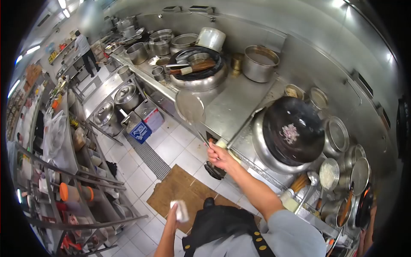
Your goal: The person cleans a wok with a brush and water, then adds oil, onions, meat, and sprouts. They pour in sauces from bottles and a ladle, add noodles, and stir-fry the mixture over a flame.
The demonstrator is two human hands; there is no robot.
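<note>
My right hand [219, 156] is closed round the thin handle of a round mesh strainer [189, 105], held out over the front edge of the steel counter. Low on the left, my left hand [172, 217] grips a folded white cloth [180, 210], slightly blurred. To the right of my right arm, a black wok [282, 143] sits on a round steel burner ring. Chopped pinkish pieces [289, 133], perhaps onion, lie in the wok.
A large steel pot [260, 64] stands at the back of the counter. Bowls and strainers, including a bowl of white food [329, 174], line the right side. Shelving [81, 180] runs along the left. Cardboard [171, 190] covers floor tiles. Another person [85, 51] stands far off.
</note>
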